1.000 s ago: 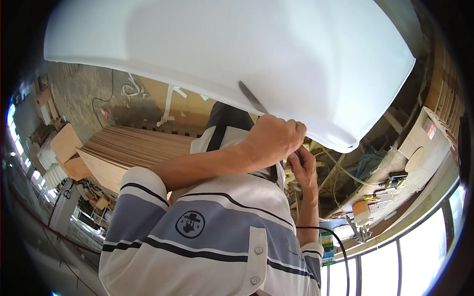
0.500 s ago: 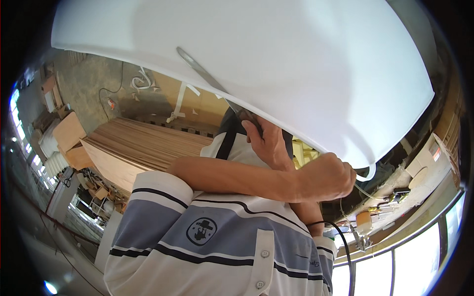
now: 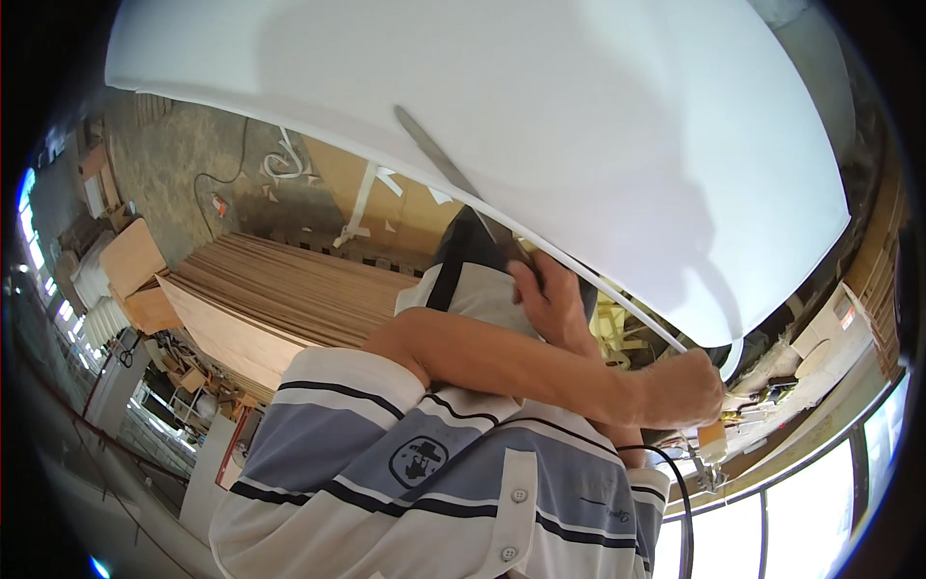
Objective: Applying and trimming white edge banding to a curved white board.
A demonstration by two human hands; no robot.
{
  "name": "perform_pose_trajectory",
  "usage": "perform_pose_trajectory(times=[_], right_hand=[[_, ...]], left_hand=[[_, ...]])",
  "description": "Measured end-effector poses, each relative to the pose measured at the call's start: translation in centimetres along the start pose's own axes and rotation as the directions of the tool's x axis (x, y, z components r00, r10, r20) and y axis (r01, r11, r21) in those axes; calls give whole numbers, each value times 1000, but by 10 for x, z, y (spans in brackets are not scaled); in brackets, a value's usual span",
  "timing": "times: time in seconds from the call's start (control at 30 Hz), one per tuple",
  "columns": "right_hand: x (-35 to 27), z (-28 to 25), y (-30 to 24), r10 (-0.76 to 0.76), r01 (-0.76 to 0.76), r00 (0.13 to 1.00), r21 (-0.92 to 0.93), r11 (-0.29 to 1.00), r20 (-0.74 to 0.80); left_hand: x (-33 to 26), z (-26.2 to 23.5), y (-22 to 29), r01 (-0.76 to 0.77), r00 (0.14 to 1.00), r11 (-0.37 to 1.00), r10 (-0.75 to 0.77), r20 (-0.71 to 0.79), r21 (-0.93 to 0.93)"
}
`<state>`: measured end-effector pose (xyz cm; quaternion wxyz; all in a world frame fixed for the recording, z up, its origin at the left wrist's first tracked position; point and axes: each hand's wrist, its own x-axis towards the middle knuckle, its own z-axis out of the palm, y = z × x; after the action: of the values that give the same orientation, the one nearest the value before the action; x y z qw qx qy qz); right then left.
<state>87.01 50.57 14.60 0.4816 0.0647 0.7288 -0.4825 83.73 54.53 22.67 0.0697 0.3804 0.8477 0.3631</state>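
Clearly, both hands are closed on something at the near edge of a large white panel (image 3: 463, 77), which fills the upper part of the view and slants down to the right. The left grip (image 3: 680, 388), at the end of a forearm that crosses in front of the body and over the right arm, is a tight fist with hold of a narrow white strip (image 3: 637, 315); the strip runs along the panel's edge into the fist, and a loose curl of white shows just beyond the knuckles. The right grip (image 3: 555, 294), lower on the panel's edge and to the left of the fist, is wrapped around the handle of a long knife (image 3: 446, 166). Its blade points up and left, crossing the edge so that its tip lies over the white surface; whether the blade touches the panel I cannot tell. The person wears a striped shirt (image 3: 424, 454), with a black cable (image 3: 686, 502) hanging at its right side. To the left lies a stack of wooden boards (image 3: 289, 280), and beyond it a brown sheet (image 3: 333, 176) with pale scraps on it rests on the floor (image 3: 178, 183). At right, a cluttered bench (image 3: 815, 386) carries small tools and a yellowish container (image 3: 712, 442), near bright windows (image 3: 810, 502).
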Motion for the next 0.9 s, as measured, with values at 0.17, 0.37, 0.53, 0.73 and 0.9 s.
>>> perform_pose_trajectory(times=[0.17, 0.37, 0.53, 0.73, 0.9], right_hand=[[61, 61, -18, -385, 383, 918, -31, 923, -98], [68, 72, -31, -271, 272, 962, 83, 959, -25], [69, 79, -21, -281, 300, 952, 174, 938, -122], [67, 76, -35, -331, 312, 905, -112, 943, -266], [73, 92, -1, -531, 578, 769, 32, 816, -356]], left_hand=[[3, 7, 16, -2, 999, 987, -4, -36, -159], [-13, -2, -5, 1, 1000, 984, 4, 26, -175], [-68, -33, -63, 130, 983, 944, -81, 167, -304], [-174, -95, -130, 378, 881, 897, -424, 209, 227], [-213, -97, -146, 463, 877, 839, -481, -10, 285]])
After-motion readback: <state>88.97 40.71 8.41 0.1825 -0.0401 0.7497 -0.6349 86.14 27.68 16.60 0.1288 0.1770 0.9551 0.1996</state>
